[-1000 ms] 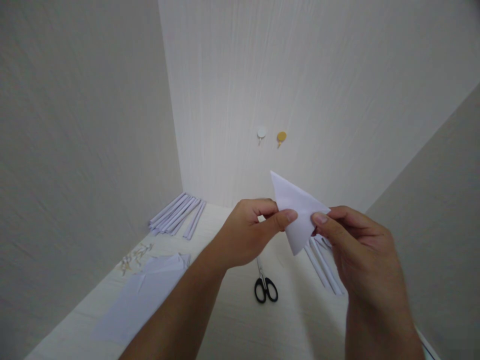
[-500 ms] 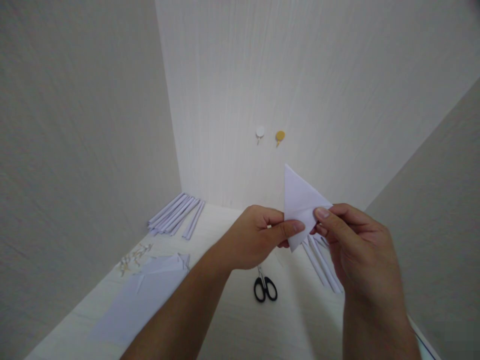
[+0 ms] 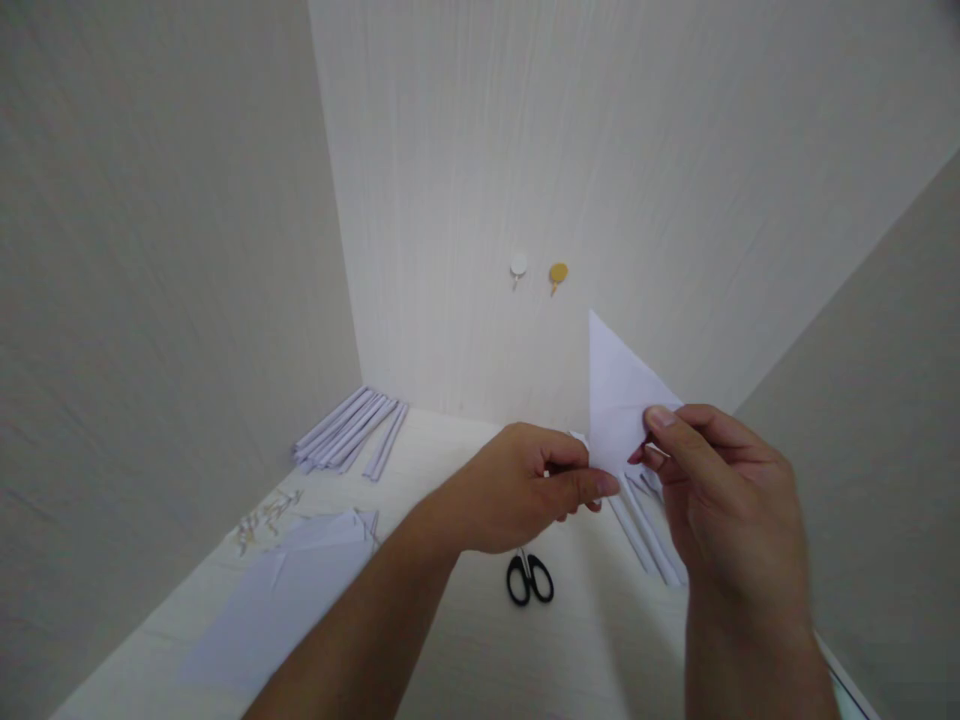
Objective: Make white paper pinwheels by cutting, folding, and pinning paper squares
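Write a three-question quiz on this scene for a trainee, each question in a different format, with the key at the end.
1. Multiple choice: what is the right hand holding?
A) a yellow pencil
B) a triangular piece of white paper
C) a glass cup

2. True or false: the scissors lie on the table and have black handles.

3. Fill in the blank: on the back wall, the left hook is white and the right hook is ____.

Key: 1. B; 2. true; 3. yellow.
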The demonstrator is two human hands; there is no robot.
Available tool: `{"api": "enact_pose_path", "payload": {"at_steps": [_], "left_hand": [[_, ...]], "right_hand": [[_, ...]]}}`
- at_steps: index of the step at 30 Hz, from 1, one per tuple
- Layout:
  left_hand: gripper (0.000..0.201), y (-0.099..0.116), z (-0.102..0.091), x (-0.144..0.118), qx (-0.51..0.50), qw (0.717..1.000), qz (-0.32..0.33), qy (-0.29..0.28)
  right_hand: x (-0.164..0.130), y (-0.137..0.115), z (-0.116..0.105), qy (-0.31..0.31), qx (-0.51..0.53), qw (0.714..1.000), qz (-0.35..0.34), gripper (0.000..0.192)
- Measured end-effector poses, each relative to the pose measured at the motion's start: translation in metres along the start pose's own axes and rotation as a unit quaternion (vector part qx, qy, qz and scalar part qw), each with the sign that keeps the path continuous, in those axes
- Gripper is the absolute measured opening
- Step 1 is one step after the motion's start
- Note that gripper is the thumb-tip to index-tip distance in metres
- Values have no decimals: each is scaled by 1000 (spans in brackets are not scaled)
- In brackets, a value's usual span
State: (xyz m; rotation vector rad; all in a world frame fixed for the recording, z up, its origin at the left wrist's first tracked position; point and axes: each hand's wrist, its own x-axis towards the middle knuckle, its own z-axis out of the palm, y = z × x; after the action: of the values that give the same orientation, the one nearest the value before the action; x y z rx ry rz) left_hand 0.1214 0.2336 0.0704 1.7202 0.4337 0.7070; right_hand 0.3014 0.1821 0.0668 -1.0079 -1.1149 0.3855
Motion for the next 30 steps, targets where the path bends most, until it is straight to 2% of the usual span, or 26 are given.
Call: {"api": "enact_pose_path", "payload": {"at_steps": [4, 6, 10, 12, 16, 19, 25, 30], "left_hand": [[31, -1, -5, 0, 6, 1000, 3, -4], [30, 0, -7, 1, -1, 1000, 22, 14], [36, 0, -11, 2, -15, 988, 76, 135], [38, 0, -11, 2, -4, 979, 96, 177], [35, 1, -12, 3, 11, 978, 116, 171], [29, 0, -12, 4, -18, 979, 117, 166], [20, -3, -12, 6, -73, 944, 167, 276], [17, -1, -13, 7, -108, 937, 169, 287]], "right_hand": [[2, 3, -3, -22, -12, 1000, 8, 18], [1, 3, -3, -50, -14, 998, 25, 18], [-1, 3, -2, -92, 4, 995, 50, 14], [-1, 5, -1, -108, 9, 993, 56, 13], [0, 8, -4, -129, 12, 990, 58, 11], [1, 7, -5, -134, -2, 990, 41, 12], [0, -4, -1, -166, -68, 984, 16, 15], [-1, -4, 0, -213, -99, 972, 15, 19]]}}
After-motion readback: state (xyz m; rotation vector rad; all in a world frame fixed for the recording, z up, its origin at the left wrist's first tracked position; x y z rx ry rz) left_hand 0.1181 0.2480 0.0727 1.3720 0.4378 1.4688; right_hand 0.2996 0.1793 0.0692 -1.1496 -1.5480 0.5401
